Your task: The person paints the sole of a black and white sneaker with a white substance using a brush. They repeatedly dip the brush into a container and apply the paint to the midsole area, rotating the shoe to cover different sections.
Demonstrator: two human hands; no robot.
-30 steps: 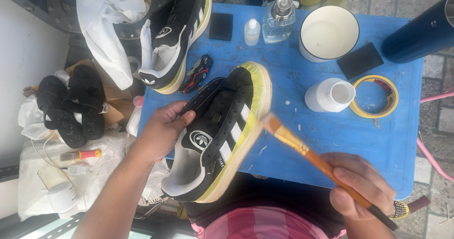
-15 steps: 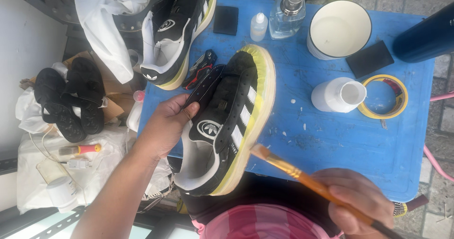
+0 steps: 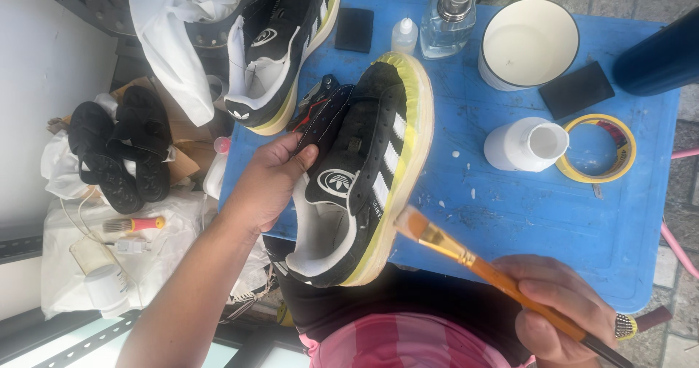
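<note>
My left hand (image 3: pixel 271 182) grips a black sneaker (image 3: pixel 364 171) with white stripes and a yellowish taped sole, holding it by the tongue side above the blue table (image 3: pixel 524 215). My right hand (image 3: pixel 561 310) holds a flat paintbrush (image 3: pixel 466 255) with an orange handle; its bristle tip sits just beside the sneaker's sole edge. A second matching black sneaker (image 3: pixel 280 48) lies at the table's far left corner.
On the table stand a white bowl (image 3: pixel 529 44), a small white cup (image 3: pixel 528 144), a yellow tape roll (image 3: pixel 597 148), a glass bottle (image 3: pixel 445 15), a small dropper bottle (image 3: pixel 405 37) and two black pads. Black sandals (image 3: pixel 120 153) and white cloths lie to the left.
The sneaker has shifted slightly up the table in my left hand. My right hand pulled the brush down off the sole, then brought its tip back beside the sole's edge.
</note>
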